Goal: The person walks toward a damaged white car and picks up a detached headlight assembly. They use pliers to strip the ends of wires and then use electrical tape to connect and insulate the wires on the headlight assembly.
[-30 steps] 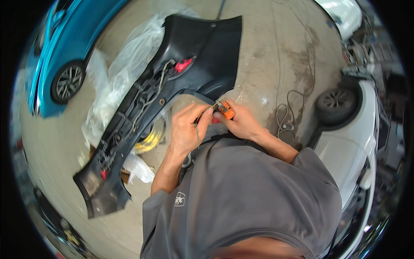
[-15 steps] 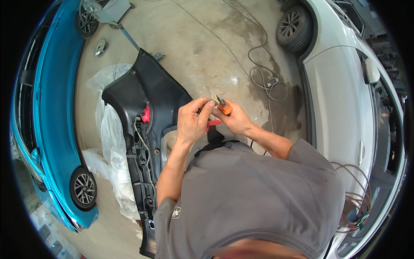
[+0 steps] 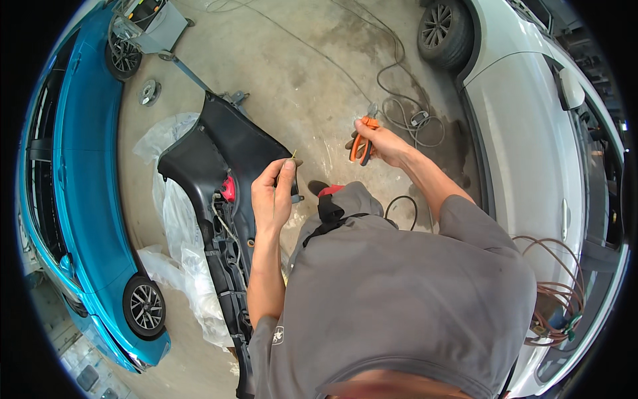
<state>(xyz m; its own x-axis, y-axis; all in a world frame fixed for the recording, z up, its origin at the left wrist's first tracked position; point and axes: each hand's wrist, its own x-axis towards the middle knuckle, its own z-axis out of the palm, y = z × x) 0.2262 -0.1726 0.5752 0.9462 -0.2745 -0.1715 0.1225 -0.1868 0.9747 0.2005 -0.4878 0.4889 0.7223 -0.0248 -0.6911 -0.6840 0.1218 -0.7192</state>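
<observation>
Concrete garage floor [image 3: 312, 93] between two cars

One head-worn fisheye view looks steeply down over the person's grey-shirted shoulders at the stained concrete floor [image 3: 279, 80], close above, edges bending; blue car [image 3: 73, 199] at nine o'clock, white car [image 3: 531, 146] at three.

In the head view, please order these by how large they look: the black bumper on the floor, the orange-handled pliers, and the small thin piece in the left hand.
1. Black bumper, by far the largest.
2. Orange-handled pliers, held in the right hand.
3. Thin piece, pinched in the left hand, barely visible.
</observation>
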